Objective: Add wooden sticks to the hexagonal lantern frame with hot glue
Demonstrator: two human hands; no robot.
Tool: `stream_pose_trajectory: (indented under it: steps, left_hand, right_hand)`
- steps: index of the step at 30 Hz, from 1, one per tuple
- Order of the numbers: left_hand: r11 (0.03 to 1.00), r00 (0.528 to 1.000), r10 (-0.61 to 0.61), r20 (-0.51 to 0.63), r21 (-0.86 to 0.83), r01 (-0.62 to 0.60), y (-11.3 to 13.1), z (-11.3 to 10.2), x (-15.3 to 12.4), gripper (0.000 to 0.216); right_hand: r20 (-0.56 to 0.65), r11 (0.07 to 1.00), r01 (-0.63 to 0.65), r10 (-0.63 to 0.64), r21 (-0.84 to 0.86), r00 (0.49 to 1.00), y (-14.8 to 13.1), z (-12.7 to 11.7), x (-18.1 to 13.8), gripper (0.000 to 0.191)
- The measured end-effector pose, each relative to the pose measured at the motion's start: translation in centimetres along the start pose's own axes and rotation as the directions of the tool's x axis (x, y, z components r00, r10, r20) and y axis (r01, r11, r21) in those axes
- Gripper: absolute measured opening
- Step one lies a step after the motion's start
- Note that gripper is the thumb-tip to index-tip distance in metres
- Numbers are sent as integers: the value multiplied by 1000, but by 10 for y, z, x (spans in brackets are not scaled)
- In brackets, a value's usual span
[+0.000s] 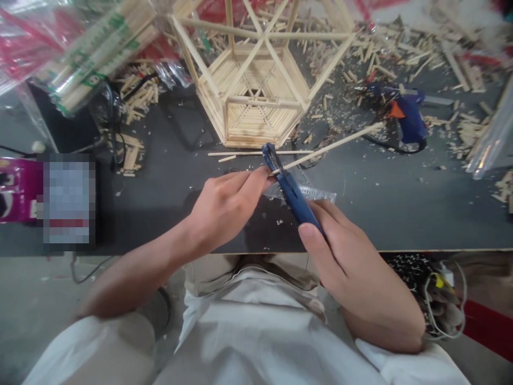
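My left hand pinches the near end of a thin wooden stick, which slants up to the right. Wrapped around a blue cutting tool with long handles, my right hand is closed. The tool's head lies across the stick right beside my left fingertips; whether its jaws are closed cannot be made out. Just beyond stands a hexagonal frame built of wooden sticks, with stepped layers at its base. Another thin stick lies on the table along its near side.
A blue glue gun with an orange trigger lies at the right among scattered offcuts. Plastic-wrapped stick bundles are at upper left. A phone-like device with a blurred screen sits near the table's front edge.
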State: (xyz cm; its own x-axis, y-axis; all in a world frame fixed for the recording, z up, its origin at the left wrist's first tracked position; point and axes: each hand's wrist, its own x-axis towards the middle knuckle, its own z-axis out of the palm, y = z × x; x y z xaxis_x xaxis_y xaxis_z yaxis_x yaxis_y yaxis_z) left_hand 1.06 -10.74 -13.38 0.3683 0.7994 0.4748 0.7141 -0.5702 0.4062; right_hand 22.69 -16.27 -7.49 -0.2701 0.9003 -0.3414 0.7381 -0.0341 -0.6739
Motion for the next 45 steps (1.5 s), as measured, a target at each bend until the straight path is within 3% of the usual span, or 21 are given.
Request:
stream_pose_trajectory:
  steps: [6, 11, 17, 26, 30, 38, 45]
  left_hand:
    - [1000, 1000, 3, 28, -21, -2, -3, 0, -2, 39]
    - [998, 1000, 22, 14, 64, -22, -2, 2, -2, 39]
    - [994, 997, 57, 50, 95, -62, -3, 0, -2, 38]
    - [994, 983, -47, 179, 106, 28, 22, 2, -11, 34]
    - [990, 987, -76, 143, 125, 58, 35, -3, -18, 31]
    - [979, 996, -65, -61, 188, 75, 48, -2, -19, 27]
    - [976, 987, -160, 32, 153, 153, 57, 7, -17, 19]
  right_hand:
    - [-20, 1000, 10, -10, -10, 1000, -1, 2, 5, 53]
    - [0, 990, -64, 65, -128, 998, 2, 7, 15, 57]
    - [56, 967, -58, 74, -248, 996, 3, 2, 26, 52]
    - [147, 948, -62, 113, -312, 983, 9, -12, 10, 48]
    - [144, 942, -24, 76, -334, 987, 11, -12, 4, 49]
    - [142, 907, 40, 22, -420, 990, 7, -19, 7, 46]
    - [123, 889, 47, 10, -456, 992, 22, -23, 6, 48]
